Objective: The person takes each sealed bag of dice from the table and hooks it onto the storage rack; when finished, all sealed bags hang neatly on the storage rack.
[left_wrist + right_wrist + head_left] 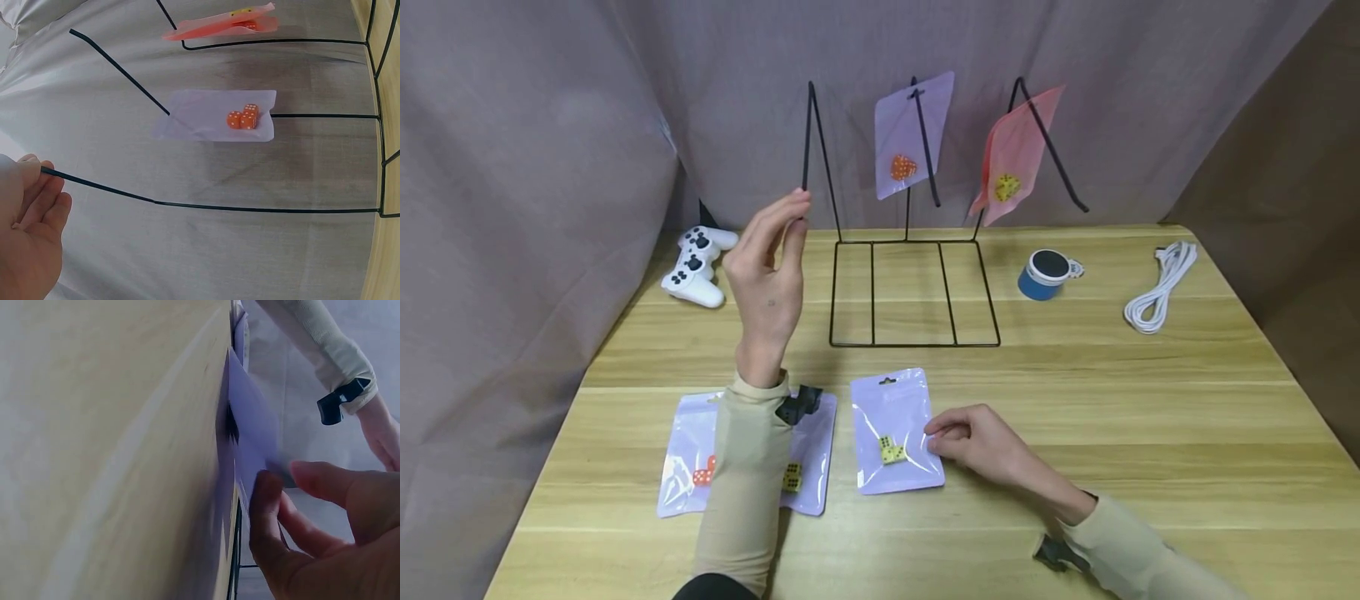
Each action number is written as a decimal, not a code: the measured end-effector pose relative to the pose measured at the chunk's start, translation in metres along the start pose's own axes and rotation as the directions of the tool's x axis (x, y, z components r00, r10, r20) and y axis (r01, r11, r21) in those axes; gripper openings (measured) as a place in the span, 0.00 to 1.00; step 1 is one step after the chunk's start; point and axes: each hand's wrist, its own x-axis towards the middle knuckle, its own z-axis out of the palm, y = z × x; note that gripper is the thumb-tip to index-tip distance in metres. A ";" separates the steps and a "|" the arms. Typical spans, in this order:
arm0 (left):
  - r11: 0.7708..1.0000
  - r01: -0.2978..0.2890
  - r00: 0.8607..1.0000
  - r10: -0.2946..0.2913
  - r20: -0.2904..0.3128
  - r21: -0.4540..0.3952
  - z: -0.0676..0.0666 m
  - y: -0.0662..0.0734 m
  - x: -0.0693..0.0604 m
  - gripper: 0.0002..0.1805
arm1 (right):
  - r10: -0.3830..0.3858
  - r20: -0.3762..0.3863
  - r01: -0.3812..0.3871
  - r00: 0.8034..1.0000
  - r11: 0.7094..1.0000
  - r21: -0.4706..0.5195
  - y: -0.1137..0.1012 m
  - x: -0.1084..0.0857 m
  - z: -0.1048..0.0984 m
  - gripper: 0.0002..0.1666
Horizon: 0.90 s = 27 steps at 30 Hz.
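Note:
My left hand [767, 279] is raised and pinches the front tip of the leftmost hook [94, 184] of a black wire display rack [914, 345]. Fingertips of my right hand [981, 442] pinch the right edge of a purple zip bag [868, 417] with yellow dice [891, 451] inside, lying on the table. Another purple bag, with orange dice [244, 117], hangs on the middle hook. From the right hook hangs a pink bag [1030, 142] holding yellow dice. Nothing hangs on the left hook.
Beneath my left forearm lie purple bags [687, 425] with orange and yellow dice, partly hidden. A white game controller [698, 267] is at back left. Right of the rack are a blue-and-white round device [1042, 277] and a coiled white cable [1161, 287]. Grey curtains surround the table.

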 end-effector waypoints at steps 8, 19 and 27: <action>1.000 -0.008 1.000 0.008 -0.003 0.002 0.001 0.001 0.000 0.09 | -0.021 -0.135 0.016 0.991 0.999 -0.034 -0.004 -0.002 0.001 0.07; 1.000 -0.010 1.000 0.010 0.006 -0.003 0.000 0.000 -0.001 0.08 | -0.138 -0.252 0.145 0.958 0.989 0.012 -0.009 -0.004 -0.002 0.07; 1.000 -0.013 1.000 0.013 0.005 -0.006 0.000 0.000 -0.001 0.08 | -0.269 -0.308 0.281 0.913 0.960 -0.005 -0.012 -0.004 -0.007 0.07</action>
